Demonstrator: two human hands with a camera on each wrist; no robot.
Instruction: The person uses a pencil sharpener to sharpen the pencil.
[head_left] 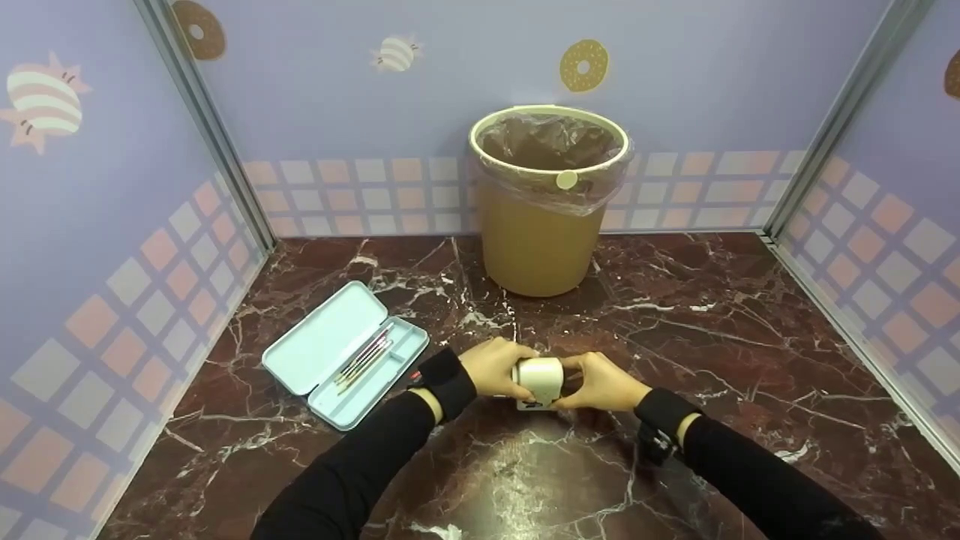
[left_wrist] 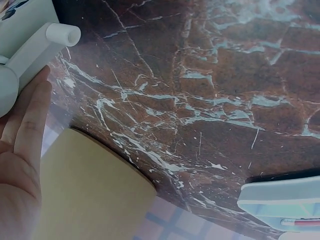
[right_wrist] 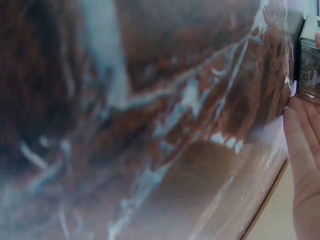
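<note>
In the head view a small white crank pencil sharpener (head_left: 541, 375) is between both hands, close over the table. My left hand (head_left: 491, 366) grips its left side, thumb toward me and fingers on the far side. The left wrist view shows the sharpener's white crank handle (left_wrist: 37, 55) beside the left fingers (left_wrist: 32, 120). My right hand (head_left: 604, 382) holds the opposite side between thumb and fingers. A dark see-through shavings drawer (right_wrist: 310, 67) shows at the right fingertips in the right wrist view. Much of the sharpener is hidden by the hands.
On the left, an opened light blue pencil case (head_left: 330, 345) holds several pencils (head_left: 366, 358). A tan waste bin (head_left: 540, 247) lined with a clear bag stands at the back. The dark marbled table (head_left: 712, 315) is bordered by patterned walls on three sides.
</note>
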